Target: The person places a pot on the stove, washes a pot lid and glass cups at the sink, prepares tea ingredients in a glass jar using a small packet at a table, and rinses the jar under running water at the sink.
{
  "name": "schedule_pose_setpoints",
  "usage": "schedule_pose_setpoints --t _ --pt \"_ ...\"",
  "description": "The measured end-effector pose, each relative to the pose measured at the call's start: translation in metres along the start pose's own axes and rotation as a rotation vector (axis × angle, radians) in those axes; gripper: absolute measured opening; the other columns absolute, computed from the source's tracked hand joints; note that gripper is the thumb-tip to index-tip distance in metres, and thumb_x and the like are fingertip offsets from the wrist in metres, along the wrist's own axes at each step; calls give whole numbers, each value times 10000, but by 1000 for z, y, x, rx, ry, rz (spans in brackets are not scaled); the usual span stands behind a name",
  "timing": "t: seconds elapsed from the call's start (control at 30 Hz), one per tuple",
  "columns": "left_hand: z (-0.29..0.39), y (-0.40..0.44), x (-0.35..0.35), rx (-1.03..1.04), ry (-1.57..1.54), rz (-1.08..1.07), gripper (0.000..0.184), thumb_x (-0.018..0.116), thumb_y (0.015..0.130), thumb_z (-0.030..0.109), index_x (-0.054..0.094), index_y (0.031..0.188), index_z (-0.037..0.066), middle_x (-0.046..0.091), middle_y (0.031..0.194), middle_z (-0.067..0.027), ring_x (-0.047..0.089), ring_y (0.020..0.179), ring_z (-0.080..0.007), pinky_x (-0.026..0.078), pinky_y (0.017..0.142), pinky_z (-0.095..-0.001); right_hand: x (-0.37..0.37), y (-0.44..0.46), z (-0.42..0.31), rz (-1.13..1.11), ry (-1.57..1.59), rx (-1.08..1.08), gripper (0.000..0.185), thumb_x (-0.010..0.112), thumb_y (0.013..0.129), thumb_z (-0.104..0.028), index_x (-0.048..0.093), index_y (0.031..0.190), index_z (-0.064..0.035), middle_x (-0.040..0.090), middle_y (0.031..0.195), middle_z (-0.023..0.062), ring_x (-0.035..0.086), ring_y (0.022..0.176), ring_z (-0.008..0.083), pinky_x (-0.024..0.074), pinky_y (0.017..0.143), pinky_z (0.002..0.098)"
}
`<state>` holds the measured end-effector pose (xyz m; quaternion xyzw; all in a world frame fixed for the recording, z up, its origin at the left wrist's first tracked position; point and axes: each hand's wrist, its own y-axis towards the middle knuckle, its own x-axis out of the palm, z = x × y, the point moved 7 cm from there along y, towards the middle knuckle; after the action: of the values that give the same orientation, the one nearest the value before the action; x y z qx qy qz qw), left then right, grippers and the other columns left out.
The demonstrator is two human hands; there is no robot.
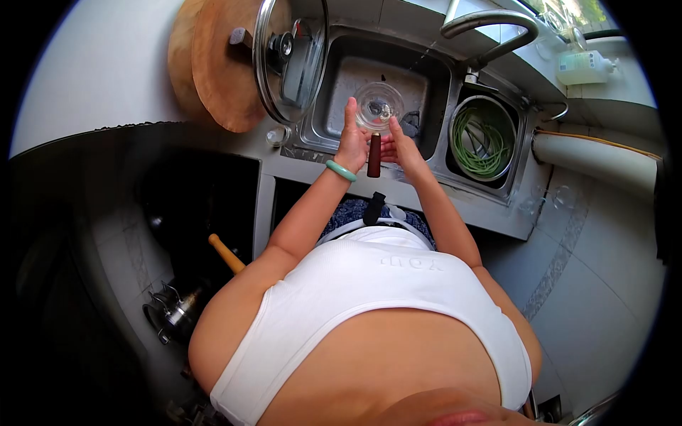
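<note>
A clear round glass pot (pixel 370 104) with a dark brown handle (pixel 374 157) is over the near side of the left sink basin, its handle pointing towards me. My left hand (pixel 351 145), below which a green bangle circles the wrist, grips the pot's left side with the thumb stretched up along it. From the right, my right hand (pixel 402 147) holds the pot too, thumb at the rim and fingers reaching in behind the handle. Some fingers are hidden beneath the glass. Small dark bits show in or through the pot.
Long green beans (pixel 477 145) lie in a metal pot in the right basin. The faucet (pixel 497 21) arches above. A glass lid (pixel 288 60) stands upright against round wooden boards (pixel 224 78) at left. A soap bottle (pixel 584 67) sits on the sill.
</note>
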<state>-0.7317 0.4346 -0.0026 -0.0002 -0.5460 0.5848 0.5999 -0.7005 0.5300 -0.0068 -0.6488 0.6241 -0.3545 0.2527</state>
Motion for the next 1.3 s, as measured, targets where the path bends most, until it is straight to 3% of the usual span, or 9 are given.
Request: schedule_pose_setpoints --t 0.27,0.37,0.47,0.57,0.63,0.73,0.87,1.13,1.3 --pt "-19 13 -29 -106 280 15 789 410 576 903 457 672 121 437 598 8 383 453 -99 292 366 -220 35 -14 2 -357 454 47 516 522 826 -569 557 889 -58 539 698 30 521 596 142 440 573 258" --pt "-22 10 -32 -107 275 75 859 408 604 887 506 809 58 466 686 -10 441 535 -109 367 450 -225 34 -11 2 -411 557 115 396 563 825 -493 492 789 -106 437 613 -21 387 477 75 331 435 210" --pt "-14 1 -20 -32 233 -15 867 418 683 829 493 1003 27 490 811 -26 489 670 -121 425 593 -237 11 -7 3 -137 365 131 363 597 812 -426 411 705 -134 346 538 -66 292 407 40 228 360 196" --pt "-11 0 -48 -49 227 44 755 541 774 651 329 1281 132 563 1005 -122 526 842 -178 443 753 -313 -5 -12 -9 -75 75 22 377 587 817 -459 395 696 -158 309 529 -90 278 407 27 201 359 185" --pt "19 -5 -92 230 375 265 650 645 778 512 402 1199 80 537 1054 -111 489 993 -208 394 864 -372 -19 -8 -16 -57 -52 -41 402 593 813 -451 472 683 -91 415 501 -23 385 409 89 310 379 243" --pt "60 -33 -173 704 770 788 574 750 685 205 430 1133 39 489 1079 -146 442 1070 -284 358 912 -428 -39 -26 -66 362 -825 -431 476 647 749 -433 628 784 42 631 711 212 636 701 336 489 688 385" --pt "92 -61 -189 806 1258 1226 725 760 589 127 375 1197 40 429 1153 -190 391 1093 -357 355 927 -458 -42 -41 -95 565 -1092 -549 469 653 753 -446 613 803 18 636 722 188 626 700 348 480 663 410" --pt "117 -42 -198 547 1429 1114 737 787 569 200 459 1226 127 421 1243 -119 408 1134 -358 385 931 -457 -57 -48 -98 683 -1266 -536 430 715 714 -396 598 854 -6 652 717 173 649 691 339 512 654 405" --pt "121 -38 -207 633 1500 1080 696 781 566 205 491 1188 92 496 1150 -140 452 1082 -358 401 917 -438 -60 -55 -95 689 -1261 -544 405 725 713 -366 594 848 -7 651 718 176 650 684 337 512 652 401"
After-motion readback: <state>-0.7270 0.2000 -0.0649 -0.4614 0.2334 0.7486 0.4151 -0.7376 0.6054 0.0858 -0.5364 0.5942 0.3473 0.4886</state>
